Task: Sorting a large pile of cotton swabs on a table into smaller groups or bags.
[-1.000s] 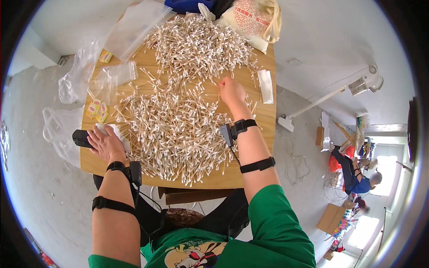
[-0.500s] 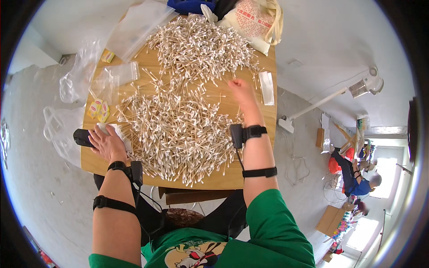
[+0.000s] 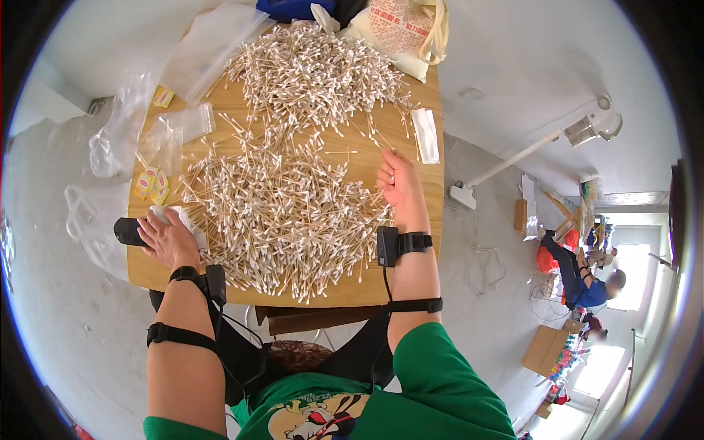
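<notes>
Cotton swabs with white tips and pale sticks lie loose in two large heaps, a near heap (image 3: 279, 220) and a far heap (image 3: 315, 77). My left hand (image 3: 170, 240) rests at the near heap's left edge, fingers spread, over a small white packet (image 3: 192, 222) that it partly hides. Its fingertips come close to a black rounded object (image 3: 130, 232). My right hand (image 3: 398, 180) is right of the near heap, palm turned partly up and fingers curled in. Whether anything sits in those fingers is too small to make out.
The wooden table (image 3: 352, 295) also bears clear plastic bags (image 3: 194, 123), small yellow-and-white packets (image 3: 152, 183), a flat white pouch (image 3: 425, 136) and a cloth bag (image 3: 396, 29). A white stand-like device (image 3: 528, 154) is on the right. Another person (image 3: 590, 290) sits far right.
My right hand has come nearer to me and turned so that its curled fingers and palm show. My left hand stays over the white packet. The whole view has shifted slightly.
</notes>
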{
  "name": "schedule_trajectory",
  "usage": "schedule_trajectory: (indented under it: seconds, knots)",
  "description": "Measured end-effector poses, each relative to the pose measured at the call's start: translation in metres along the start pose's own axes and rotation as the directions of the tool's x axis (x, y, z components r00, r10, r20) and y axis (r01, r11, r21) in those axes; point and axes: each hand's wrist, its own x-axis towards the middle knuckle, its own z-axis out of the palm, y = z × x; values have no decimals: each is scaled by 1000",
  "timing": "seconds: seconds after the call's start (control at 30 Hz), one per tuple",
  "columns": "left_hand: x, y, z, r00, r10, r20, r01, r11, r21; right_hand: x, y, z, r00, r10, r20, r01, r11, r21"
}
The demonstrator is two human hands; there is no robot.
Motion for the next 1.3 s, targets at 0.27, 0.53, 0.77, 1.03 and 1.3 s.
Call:
schedule_trajectory:
  seconds: [0.27,0.53,0.77,1.03,1.3]
  knots:
    - [3,-3,-7,1000,-6,5,6,1000,-4,1,8,34,972,-128,196,204,51,-978]
    - [3,-1,-1,1000,-5,12,5,1000,2,3,28,29,965,-74,253,249,-59,-967]
    - [3,0,1,1000,1,-4,-1,1000,19,10,10,43,938,-336,84,127,107,-986]
    - [2,-1,-2,1000,-14,2,14,1000,-2,23,35,68,927,-372,57,-25,-213,-977]
    - [1,3,-3,1000,1,-14,-2,999,-32,27,-5,12,962,-270,-28,-40,-41,-998]
